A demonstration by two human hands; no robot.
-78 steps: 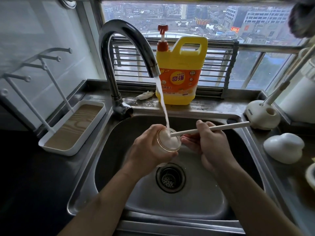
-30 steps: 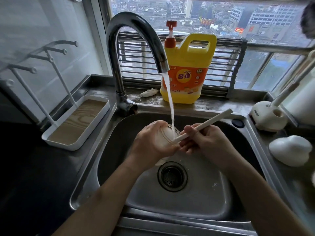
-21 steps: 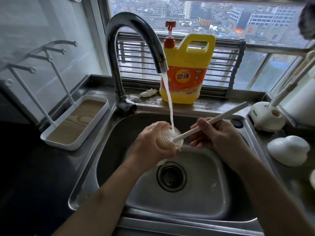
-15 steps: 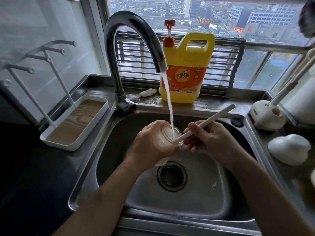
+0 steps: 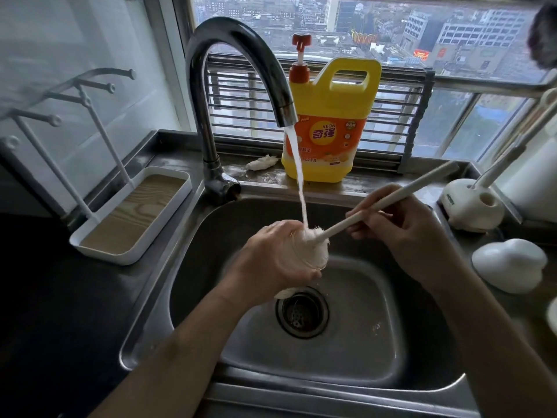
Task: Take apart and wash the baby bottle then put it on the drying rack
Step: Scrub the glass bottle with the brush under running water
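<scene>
My left hand (image 5: 272, 257) grips the clear baby bottle (image 5: 315, 254) over the steel sink (image 5: 376, 342), its open mouth turned up and to the right under the running water (image 5: 297, 176). My right hand (image 5: 401, 227) holds the white handle of a bottle brush (image 5: 388, 198). The brush's bristle head sits in the bottle's mouth, partly pulled out, with bristles showing above the rim. The white drying rack (image 5: 129, 218), with a wood-look tray and thin pegs, stands on the counter at the left with nothing on it.
A curved chrome faucet (image 5: 229, 64) arches over the sink. A yellow detergent jug (image 5: 328, 125) stands on the ledge behind. A white brush holder (image 5: 470, 206) and a white rounded object (image 5: 509, 263) sit on the right counter. The drain (image 5: 301, 312) lies below the bottle.
The brush has slid in and out of the bottle several times. Now its bristle head is drawn further out, showing at the rim, and my right hand is further from the bottle.
</scene>
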